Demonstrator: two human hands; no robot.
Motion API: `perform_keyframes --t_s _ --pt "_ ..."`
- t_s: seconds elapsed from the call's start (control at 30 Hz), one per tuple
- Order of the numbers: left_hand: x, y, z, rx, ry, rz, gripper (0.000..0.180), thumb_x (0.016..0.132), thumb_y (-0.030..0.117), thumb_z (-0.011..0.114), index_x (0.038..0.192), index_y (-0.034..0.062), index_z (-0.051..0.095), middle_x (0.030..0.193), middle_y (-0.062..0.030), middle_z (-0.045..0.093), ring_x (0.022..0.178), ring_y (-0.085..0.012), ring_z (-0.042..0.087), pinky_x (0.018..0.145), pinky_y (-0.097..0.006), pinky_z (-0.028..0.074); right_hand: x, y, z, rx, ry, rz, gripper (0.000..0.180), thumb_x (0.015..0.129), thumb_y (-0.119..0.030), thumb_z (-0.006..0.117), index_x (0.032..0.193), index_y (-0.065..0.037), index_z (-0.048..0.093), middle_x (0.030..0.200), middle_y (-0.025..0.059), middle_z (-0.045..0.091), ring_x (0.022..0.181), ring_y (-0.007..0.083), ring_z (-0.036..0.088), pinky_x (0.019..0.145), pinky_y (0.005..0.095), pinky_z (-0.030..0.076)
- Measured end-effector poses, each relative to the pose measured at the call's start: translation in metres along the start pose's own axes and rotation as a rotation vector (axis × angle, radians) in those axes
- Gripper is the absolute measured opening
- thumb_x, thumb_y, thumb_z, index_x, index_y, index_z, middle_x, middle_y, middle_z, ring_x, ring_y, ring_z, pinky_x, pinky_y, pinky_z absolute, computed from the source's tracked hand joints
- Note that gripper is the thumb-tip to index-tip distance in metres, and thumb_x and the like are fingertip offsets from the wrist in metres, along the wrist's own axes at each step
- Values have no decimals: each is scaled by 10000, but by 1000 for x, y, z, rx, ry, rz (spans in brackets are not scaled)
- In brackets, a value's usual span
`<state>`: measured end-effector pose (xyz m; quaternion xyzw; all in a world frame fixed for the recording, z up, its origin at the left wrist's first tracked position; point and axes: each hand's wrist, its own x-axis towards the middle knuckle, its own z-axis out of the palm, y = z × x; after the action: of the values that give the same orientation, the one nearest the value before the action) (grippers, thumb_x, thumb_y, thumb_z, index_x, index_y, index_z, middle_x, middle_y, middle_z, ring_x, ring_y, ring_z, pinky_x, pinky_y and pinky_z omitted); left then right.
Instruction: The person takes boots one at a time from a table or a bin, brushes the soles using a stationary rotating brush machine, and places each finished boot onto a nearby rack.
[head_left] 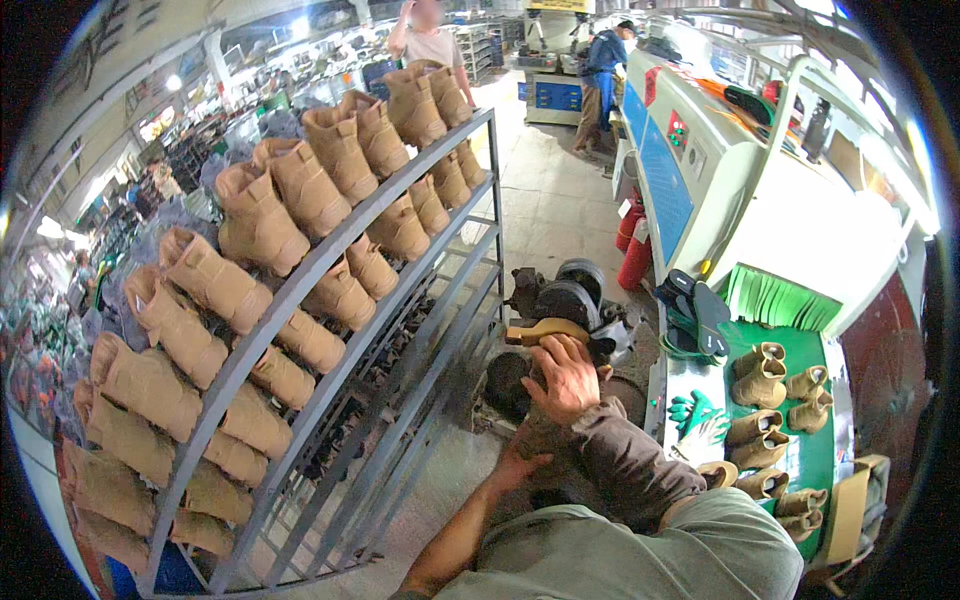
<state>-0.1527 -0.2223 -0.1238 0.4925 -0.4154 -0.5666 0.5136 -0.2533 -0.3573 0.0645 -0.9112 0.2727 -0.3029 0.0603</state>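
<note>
My right hand (pixel 568 380), in a dark sleeve, lies over a tan, curved, shoe-shaped piece (pixel 545 330). Its fingers bend down onto the piece, and the thumb stands off to the left. Just beyond is a dark machine with round wheels (pixel 565 300), with the piece close against it; whether they touch is hard to see. Lower and to the left, my left hand (pixel 518 465) is near the right forearm, thumb and fingers apart, with nothing visible in it. Part of its fingers is lost in shadow beside a brown surface I cannot make out.
A grey metal rack (pixel 300 290) bearing rows of tan boots (pixel 262 215) fills the left side. At right, a green-topped bench (pixel 825 400) holds more boots, gloves (pixel 700 418) and black soles (pixel 695 310). Red fire extinguishers (pixel 635 245) stand by a white machine (pixel 705 130). Two people are farther back.
</note>
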Motion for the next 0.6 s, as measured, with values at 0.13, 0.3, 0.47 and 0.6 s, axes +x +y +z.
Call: perform_keyframes --t_s 0.13,0.3,0.47,0.6 --pt "-15 -15 6 19 58 -19 1038 772 344 830 1530 51 185 1453 -146 427 1316 -274 433 1091 -405 369 -9 -17 -16 -29 -43 11 653 705 -323 781 1251 -46 555 1317 187 511 1257 392 461 1063 501 361" --pt "-1 -40 3 -17 -12 -20 1129 751 417 836 1539 50 115 1492 -209 369 1380 -337 367 1140 -440 319 -17 -3 7 -345 87 -81 777 697 -422 755 1346 -58 531 1342 192 525 1241 384 503 1043 494 397" --pt "-2 -48 14 -151 -61 0 1049 799 439 790 1517 70 122 1467 -204 390 1318 -367 444 1086 -500 394 23 -21 4 -450 -453 149 795 751 -659 674 1199 -8 592 1216 252 534 1005 423 608 856 529 505" --pt "-12 -7 43 -191 36 167 859 807 333 805 1429 35 293 1324 -136 501 1222 -246 488 1057 -421 397 91 -16 -8 -513 -961 411 799 778 -759 564 1024 -6 668 928 224 696 869 354 690 786 451 537"
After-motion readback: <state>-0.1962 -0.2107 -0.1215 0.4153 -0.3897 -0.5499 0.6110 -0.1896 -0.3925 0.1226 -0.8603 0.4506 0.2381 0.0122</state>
